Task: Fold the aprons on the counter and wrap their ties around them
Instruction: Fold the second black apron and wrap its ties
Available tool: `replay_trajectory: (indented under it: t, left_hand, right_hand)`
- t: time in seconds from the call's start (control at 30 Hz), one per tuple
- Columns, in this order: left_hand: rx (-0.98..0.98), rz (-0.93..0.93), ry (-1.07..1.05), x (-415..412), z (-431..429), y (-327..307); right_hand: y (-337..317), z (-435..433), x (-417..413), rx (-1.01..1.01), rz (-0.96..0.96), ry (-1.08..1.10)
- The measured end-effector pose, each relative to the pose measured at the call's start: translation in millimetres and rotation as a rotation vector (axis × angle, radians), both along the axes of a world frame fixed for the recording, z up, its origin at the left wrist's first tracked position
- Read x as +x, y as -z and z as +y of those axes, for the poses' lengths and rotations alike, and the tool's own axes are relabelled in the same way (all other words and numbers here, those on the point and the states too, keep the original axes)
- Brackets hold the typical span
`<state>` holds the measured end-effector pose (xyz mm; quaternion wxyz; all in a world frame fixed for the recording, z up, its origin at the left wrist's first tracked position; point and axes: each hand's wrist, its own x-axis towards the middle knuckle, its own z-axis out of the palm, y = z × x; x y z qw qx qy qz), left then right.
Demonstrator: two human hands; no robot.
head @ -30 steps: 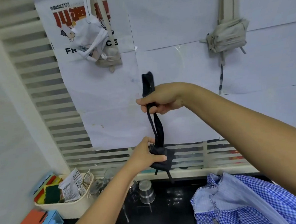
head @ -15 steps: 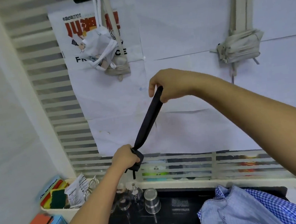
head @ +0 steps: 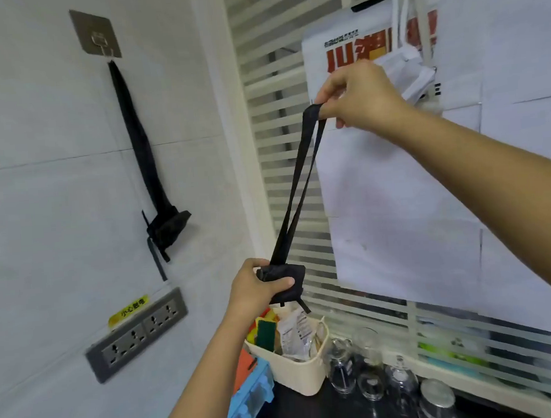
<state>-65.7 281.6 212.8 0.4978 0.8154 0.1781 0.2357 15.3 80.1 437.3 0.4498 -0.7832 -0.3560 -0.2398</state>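
Observation:
A black apron is folded into a small bundle [head: 284, 278], and my left hand [head: 256, 285] grips it in the air above the counter's left end. From the bundle a black strap loop [head: 298, 187] runs taut up and to the right. My right hand [head: 361, 96] pinches the top of that loop in front of the papered window. Another black folded apron [head: 168, 227] hangs by its strap from a metal wall hook [head: 97, 35] on the left tiled wall.
A white folded apron [head: 411, 68] hangs behind my right hand. Below stand a cream basket [head: 298, 367] of sponges and packets, several upturned glasses [head: 374, 378] on the dark counter, a blue box [head: 251, 396], and a wall socket strip [head: 136, 336].
The view has swung left, bringing the tiled wall, hook and hanging black apron into sight; the blue checked cloth has left the frame. Both hands still hold the bundle and strap, now spread into a loop.

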Motion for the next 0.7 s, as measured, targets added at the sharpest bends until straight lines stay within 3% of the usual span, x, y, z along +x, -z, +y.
replay_trajectory:
  t: [0.07, 0.17, 0.27, 0.33, 0.53, 0.7]
  left_hand:
    - [0.095, 0.035, -0.039, -13, 17, -11]
    - [0.140, 0.002, -0.110, -33, 48, -32]
    - [0.135, -0.049, -0.122, -45, 71, -47]
    - [0.105, -0.086, -0.117, -52, 86, -54]
    - [-0.042, -0.338, -0.159, -60, 130, -99]
    - [0.001, -0.343, -0.195, -52, 170, -122]
  right_hand:
    - [-7, 24, 6, 0.064, 0.150, 0.004]
    - [-17, 87, 6, 0.322, 0.587, -0.315]
    - [-30, 142, 6, 0.569, 0.782, -0.531]
    - [-43, 170, 4, 0.646, 0.785, -0.570]
    - [-86, 239, -10, 0.601, 0.807, -0.659]
    - [-137, 275, -9, 0.427, 0.536, -0.470]
